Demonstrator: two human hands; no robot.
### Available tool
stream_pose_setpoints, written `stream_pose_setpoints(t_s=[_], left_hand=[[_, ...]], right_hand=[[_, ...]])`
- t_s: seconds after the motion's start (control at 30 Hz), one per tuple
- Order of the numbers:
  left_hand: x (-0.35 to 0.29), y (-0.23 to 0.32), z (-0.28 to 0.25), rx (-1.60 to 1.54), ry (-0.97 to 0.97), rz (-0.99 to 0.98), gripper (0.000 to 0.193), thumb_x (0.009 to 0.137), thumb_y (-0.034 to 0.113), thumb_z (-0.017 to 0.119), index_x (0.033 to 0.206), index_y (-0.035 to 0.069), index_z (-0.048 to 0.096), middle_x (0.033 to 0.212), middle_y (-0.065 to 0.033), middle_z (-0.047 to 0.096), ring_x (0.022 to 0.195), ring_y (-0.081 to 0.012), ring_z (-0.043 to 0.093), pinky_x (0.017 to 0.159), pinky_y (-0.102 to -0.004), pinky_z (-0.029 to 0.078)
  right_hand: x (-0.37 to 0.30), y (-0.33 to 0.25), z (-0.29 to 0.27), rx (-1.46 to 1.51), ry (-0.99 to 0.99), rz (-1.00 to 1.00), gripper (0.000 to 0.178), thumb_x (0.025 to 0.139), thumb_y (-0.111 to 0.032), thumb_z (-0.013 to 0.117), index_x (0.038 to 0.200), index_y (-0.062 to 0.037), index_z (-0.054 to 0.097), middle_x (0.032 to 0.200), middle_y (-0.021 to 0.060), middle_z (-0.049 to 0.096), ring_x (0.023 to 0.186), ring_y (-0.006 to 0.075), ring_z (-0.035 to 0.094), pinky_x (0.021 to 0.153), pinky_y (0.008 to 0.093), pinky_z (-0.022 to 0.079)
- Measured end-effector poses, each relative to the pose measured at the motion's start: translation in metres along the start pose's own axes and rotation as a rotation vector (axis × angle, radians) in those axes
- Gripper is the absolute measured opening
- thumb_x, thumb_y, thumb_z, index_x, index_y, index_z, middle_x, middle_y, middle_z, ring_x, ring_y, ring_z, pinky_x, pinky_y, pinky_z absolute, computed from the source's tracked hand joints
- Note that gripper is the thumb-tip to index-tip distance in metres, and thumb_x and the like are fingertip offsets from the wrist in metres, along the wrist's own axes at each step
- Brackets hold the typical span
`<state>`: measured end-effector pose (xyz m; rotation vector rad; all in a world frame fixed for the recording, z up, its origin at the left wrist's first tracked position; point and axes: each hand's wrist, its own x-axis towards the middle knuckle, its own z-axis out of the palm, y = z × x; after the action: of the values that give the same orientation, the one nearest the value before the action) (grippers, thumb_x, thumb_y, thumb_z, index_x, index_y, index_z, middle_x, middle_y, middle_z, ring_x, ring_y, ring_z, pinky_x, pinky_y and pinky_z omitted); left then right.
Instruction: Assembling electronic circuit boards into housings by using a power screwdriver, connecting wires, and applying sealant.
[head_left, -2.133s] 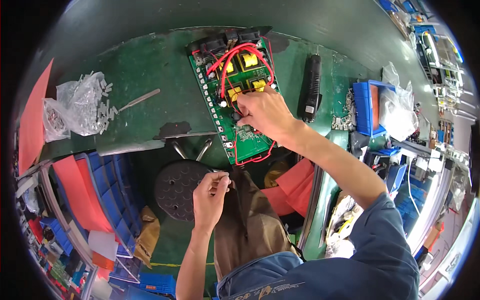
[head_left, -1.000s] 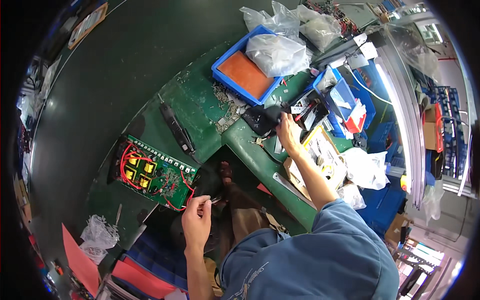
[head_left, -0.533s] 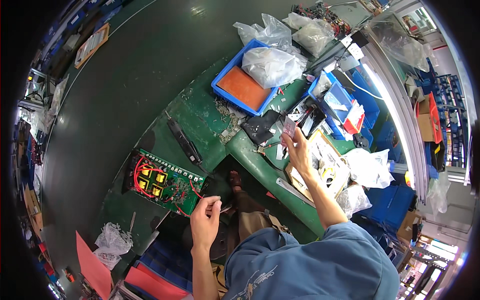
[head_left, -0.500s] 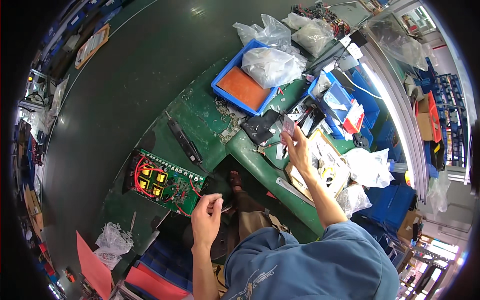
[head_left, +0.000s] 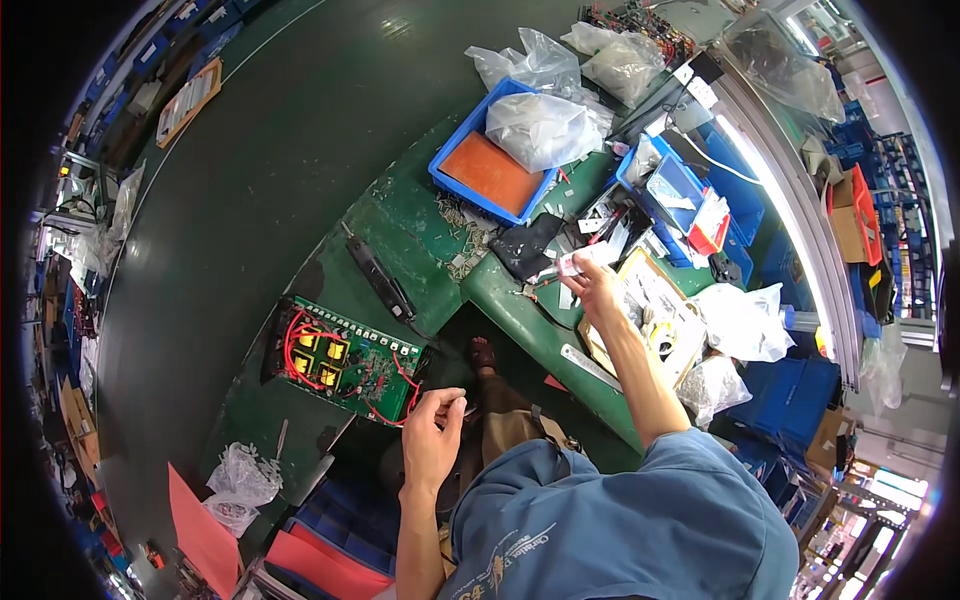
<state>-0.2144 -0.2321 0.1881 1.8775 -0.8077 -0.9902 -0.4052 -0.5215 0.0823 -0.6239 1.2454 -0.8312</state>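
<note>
My right hand [head_left: 599, 288] is raised over the bench's inner edge, its fingers pinching a small flat pale piece with pink marks [head_left: 571, 264]; whether it is a card or a packet I cannot tell. Just beyond it lie a black cloth-like sheet [head_left: 527, 246] and pliers-like tools, partly covered. My left hand [head_left: 432, 430] is closed, thumb against the fingers, and anything between them is too small to make out. Beside it on the left sits a green circuit board [head_left: 368, 370] with yellow-wrapped transformers [head_left: 329, 376] and red wires. A black electric screwdriver [head_left: 379, 278] lies beyond the board.
A blue tray [head_left: 437, 178] holds an orange-brown sheet and a plastic bag [head_left: 540, 130]. Loose metal parts [head_left: 462, 238] lie beside it. To the right are a cardboard tray [head_left: 688, 360], a steel ruler [head_left: 590, 367], blue bins [head_left: 668, 190] and bags. Red sheets [head_left: 200, 530] stand lower left.
The pale piece in my right hand has tilted from upright to nearly flat. Both hands stay closed, and the whole view has shifted slightly.
</note>
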Motion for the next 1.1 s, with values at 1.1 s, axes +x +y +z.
stream_pose_setpoints(t_s=[1.1], left_hand=[[-0.002, -0.021, -0.006, 0.072, 0.016, -0.032, 0.016, 0.098, 0.011, 0.066, 0.109, 0.001, 0.070, 0.093, -0.0092, 0.073, 0.078, -0.0155, 0.068, 0.073, -0.0300, 0.054]], right_hand=[[0.062, 0.051, 0.016, -1.242, 0.044, -0.360, 0.084, 0.072, -0.039, 0.087, 0.132, 0.0048, 0.050, 0.114, 0.0282, 0.069, 0.107, 0.0401, 0.069, 0.095, 0.0454, 0.054]])
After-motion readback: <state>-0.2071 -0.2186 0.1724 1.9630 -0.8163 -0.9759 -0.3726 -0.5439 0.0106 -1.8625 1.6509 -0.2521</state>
